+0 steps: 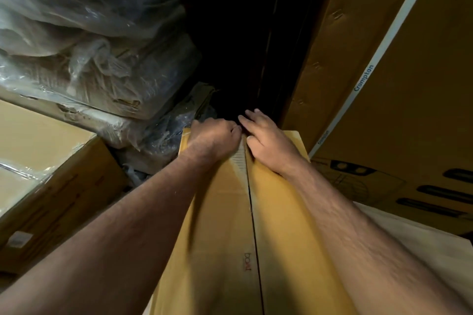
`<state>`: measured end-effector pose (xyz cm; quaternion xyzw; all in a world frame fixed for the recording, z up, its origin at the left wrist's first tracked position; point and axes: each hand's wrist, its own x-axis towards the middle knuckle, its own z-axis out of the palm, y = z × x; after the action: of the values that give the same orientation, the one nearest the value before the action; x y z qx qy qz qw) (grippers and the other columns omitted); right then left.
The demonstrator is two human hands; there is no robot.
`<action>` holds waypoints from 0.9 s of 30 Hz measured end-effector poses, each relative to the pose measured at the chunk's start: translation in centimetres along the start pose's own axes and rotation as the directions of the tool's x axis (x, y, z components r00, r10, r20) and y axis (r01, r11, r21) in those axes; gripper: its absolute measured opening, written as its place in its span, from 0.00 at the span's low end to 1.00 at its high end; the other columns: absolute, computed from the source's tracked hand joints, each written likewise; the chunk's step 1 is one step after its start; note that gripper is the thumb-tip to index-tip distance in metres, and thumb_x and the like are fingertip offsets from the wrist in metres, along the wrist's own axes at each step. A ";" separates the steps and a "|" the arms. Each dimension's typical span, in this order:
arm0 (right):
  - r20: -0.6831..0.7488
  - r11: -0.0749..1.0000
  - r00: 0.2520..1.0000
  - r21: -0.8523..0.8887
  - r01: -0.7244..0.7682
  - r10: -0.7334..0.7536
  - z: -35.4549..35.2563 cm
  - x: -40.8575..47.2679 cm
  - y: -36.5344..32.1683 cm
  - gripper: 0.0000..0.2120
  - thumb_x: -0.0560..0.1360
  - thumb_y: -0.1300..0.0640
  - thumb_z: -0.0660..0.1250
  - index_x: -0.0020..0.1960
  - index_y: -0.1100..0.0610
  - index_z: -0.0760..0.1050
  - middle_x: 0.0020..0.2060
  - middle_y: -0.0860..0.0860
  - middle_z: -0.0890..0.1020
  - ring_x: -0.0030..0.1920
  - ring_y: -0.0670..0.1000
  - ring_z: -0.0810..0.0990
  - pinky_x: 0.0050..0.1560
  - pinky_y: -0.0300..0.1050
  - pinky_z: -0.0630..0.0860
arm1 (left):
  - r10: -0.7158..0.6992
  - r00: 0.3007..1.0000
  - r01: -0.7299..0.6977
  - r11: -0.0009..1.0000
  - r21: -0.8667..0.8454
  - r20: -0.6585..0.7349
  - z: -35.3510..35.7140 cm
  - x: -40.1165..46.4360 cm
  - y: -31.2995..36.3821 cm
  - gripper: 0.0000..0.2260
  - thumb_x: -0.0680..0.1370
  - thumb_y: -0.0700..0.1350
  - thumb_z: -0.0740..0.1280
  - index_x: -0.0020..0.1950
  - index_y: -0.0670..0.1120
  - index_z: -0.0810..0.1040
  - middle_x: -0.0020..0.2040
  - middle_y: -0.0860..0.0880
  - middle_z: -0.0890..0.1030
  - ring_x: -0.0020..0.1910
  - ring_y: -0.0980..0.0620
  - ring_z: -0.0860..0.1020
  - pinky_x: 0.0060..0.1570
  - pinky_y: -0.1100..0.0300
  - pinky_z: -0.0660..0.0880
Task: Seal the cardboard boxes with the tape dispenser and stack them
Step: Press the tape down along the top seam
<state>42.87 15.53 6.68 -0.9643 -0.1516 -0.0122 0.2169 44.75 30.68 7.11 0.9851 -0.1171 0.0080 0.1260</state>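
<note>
The room is dark and full of boxes. A long cardboard box (222, 225) lies in the middle, its two top flaps closed with a thin gap between them. The left hand (213, 135) is curled at the far end of the box, but what it holds cannot be seen. The right hand (266, 137) lies flat on the right flap. Plastic-wrapped bundles (84, 54) sit far left. A big Crompton box (399, 89) stands on the right.
</note>
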 end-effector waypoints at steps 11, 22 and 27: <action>-0.020 0.988 0.999 -0.154 0.023 -0.026 0.4 -2.6 -0.6 0.25 0.81 0.59 0.54 0.78 0.56 0.64 0.78 0.51 0.62 0.78 0.48 0.57 0.79 0.45 0.51 | 0.118 0.982 -0.125 0.991 -0.044 -0.149 1.2 -2.9 -0.2 0.18 0.81 0.51 0.59 0.69 0.48 0.72 0.68 0.46 0.73 0.68 0.44 0.70 0.70 0.44 0.63; 0.076 0.981 0.996 -0.187 0.051 -0.038 -0.4 -9.0 -2.1 0.25 0.81 0.55 0.53 0.78 0.57 0.62 0.79 0.51 0.60 0.79 0.48 0.56 0.79 0.45 0.49 | 0.132 0.991 -0.131 0.986 0.102 -0.003 0.5 -7.3 1.8 0.21 0.84 0.52 0.53 0.78 0.53 0.64 0.79 0.53 0.61 0.78 0.48 0.57 0.76 0.45 0.54; 0.084 0.984 0.995 -0.169 0.058 -0.044 -0.6 -8.9 -2.6 0.25 0.82 0.55 0.53 0.79 0.55 0.60 0.79 0.50 0.60 0.79 0.49 0.56 0.79 0.46 0.50 | 0.090 0.996 -0.091 0.993 0.076 0.010 1.1 -12.0 2.3 0.23 0.84 0.53 0.51 0.79 0.52 0.60 0.79 0.55 0.60 0.79 0.50 0.55 0.77 0.47 0.51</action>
<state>33.67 15.00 7.53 -0.9749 -0.1831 0.0078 0.1268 32.54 30.98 6.11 0.9828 -0.1617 0.0149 0.0874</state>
